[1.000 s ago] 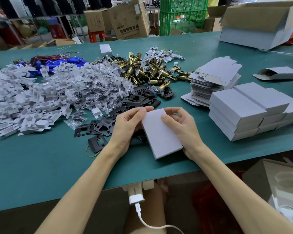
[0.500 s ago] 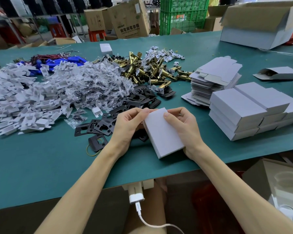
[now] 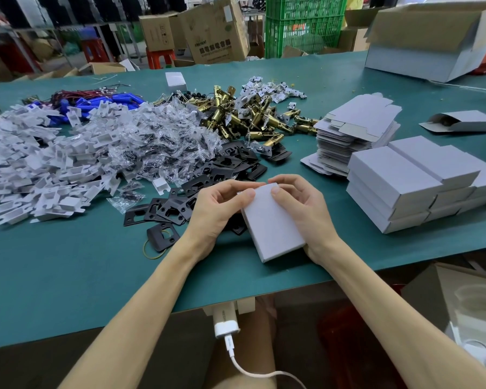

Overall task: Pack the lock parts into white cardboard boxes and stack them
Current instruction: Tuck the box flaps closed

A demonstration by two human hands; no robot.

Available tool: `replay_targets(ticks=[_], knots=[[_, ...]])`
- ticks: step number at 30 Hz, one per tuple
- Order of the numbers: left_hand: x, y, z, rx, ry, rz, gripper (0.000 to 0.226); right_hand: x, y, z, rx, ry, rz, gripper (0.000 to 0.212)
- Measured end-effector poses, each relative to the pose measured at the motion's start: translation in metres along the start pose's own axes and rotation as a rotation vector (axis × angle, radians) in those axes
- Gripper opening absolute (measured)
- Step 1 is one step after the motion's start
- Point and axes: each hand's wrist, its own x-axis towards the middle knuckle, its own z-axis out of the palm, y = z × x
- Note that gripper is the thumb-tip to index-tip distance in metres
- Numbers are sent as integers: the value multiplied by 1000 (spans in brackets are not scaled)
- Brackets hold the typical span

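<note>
A closed white cardboard box (image 3: 272, 226) lies on the green table (image 3: 68, 276) near its front edge. My left hand (image 3: 216, 209) grips its far left corner, thumb on top. My right hand (image 3: 303, 209) holds its right side, thumb pressed on the lid and fingers curled over the far end. To the right stands a stack of closed white boxes (image 3: 410, 181). Lock parts lie behind: black plates (image 3: 208, 178), brass latches (image 3: 253, 119), bagged screws (image 3: 157, 141) and white plastic pieces (image 3: 34, 164).
A pile of flat unfolded boxes (image 3: 354, 127) sits behind the stack, and one open box (image 3: 460, 122) lies far right. A large carton (image 3: 427, 43) stands at the back right. A yellow rubber band (image 3: 152, 249) lies by the plates. Blue parts (image 3: 107, 101) lie far left.
Both hands have curled further over the box's far end, and the box has shifted slightly. Nothing else on the table has moved.
</note>
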Motion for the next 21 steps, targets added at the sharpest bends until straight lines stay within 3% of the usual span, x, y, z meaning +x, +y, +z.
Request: replay_targets(ticks=[13,19,21], knots=[[0,0,1,15,-39,-41,25,1,-1,0,-22,45,42,14],[-1,4,3,125,-127,4,33,-5,-18,5,-633,93,-67,35],[-1,5,5,114,-175,16,41,-18,-25,11,-1051,19,-141,50]])
